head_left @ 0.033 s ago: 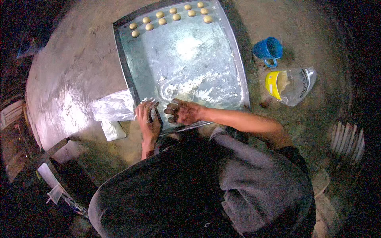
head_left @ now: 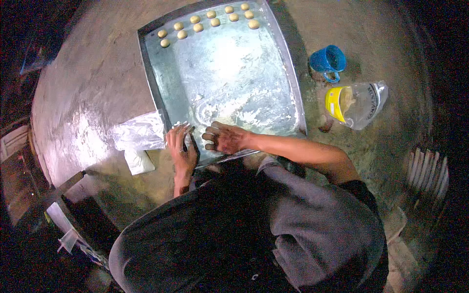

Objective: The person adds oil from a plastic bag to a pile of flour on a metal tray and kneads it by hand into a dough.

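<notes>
Over the near left corner of a floured metal tray (head_left: pixel 178 93), my right hand (head_left: pixel 227 138) is palm down with its fingers curled. Whatever lies beneath the palm is hidden. My left hand (head_left: pixel 183 151) rests at the tray's left rim, its fingers stretched out and the thumb apart. White flour (head_left: pixel 220 111) is smeared on the tray just beyond both hands. Small round dough balls (head_left: pixel 198 28) stand in two rows along the tray's far edge.
Left of the tray lie a clear plastic bag (head_left: pixel 140 132) and a small white packet (head_left: pixel 138 162). On the floor to the right are a blue mug (head_left: pixel 320 62) and a clear bag with a yellow band (head_left: pixel 361 105). Corrugated material (head_left: pixel 427 171) stands farther right.
</notes>
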`<act>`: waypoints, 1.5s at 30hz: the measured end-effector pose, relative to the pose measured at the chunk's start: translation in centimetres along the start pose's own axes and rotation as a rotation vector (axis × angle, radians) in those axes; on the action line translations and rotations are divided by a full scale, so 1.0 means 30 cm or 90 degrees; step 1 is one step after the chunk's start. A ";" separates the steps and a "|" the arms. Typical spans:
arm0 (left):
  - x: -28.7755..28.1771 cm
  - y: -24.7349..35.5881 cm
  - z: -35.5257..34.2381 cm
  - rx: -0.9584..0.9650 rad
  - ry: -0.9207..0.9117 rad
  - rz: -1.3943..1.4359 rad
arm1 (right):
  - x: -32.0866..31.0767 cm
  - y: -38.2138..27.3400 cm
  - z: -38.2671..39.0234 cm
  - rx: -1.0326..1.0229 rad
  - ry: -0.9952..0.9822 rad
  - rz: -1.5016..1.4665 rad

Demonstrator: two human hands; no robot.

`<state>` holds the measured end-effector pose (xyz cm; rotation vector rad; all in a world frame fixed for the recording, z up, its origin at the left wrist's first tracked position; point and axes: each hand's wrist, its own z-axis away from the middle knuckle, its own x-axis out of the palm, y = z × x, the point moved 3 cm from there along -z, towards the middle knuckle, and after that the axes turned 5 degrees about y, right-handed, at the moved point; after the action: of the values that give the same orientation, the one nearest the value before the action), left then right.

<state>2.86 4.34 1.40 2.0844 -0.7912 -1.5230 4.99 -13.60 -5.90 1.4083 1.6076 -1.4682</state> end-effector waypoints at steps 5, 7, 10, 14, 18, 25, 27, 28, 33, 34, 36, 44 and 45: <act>0.001 -0.027 0.012 0.013 0.006 0.001 | -0.011 0.030 -0.021 0.136 0.145 0.082; -0.001 -0.001 0.002 -0.008 0.005 0.002 | -0.119 0.137 0.005 0.232 0.237 0.022; -0.020 -0.017 0.011 -0.011 0.028 -0.022 | -0.322 0.209 0.020 0.447 0.181 -0.014; 0.000 0.010 -0.008 -0.013 0.017 -0.012 | -0.411 0.300 0.118 0.464 0.105 0.010; -0.018 0.002 0.001 -0.024 0.005 -0.032 | -0.294 0.270 0.117 0.290 0.160 0.017; -0.005 -0.005 -0.002 -0.015 0.008 -0.003 | -0.051 0.047 0.053 0.021 0.059 -0.152; -0.007 -0.003 -0.003 -0.012 0.014 -0.014 | -0.064 0.037 0.014 0.033 0.050 -0.143; -0.008 -0.007 0.000 -0.008 0.027 -0.025 | -0.039 0.046 0.009 0.056 0.099 -0.130; -0.010 -0.041 0.020 -0.003 0.087 -0.003 | -0.134 0.065 -0.148 0.273 0.152 -0.210; -0.010 -0.035 0.017 -0.007 0.095 0.001 | -0.075 0.085 -0.154 0.258 0.204 -0.181; -0.018 -0.034 0.019 -0.011 0.118 -0.012 | -0.168 0.116 -0.208 0.194 0.177 -0.119; -0.009 -0.032 0.019 -0.030 0.116 0.013 | -0.099 0.106 -0.157 0.046 0.009 -0.109; -0.011 -0.038 0.022 -0.027 0.112 0.003 | -0.024 0.090 -0.114 0.015 0.059 -0.131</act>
<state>2.37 5.40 0.69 2.1486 -0.6918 -1.3201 8.53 -11.02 -5.36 1.3762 1.8453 -1.5613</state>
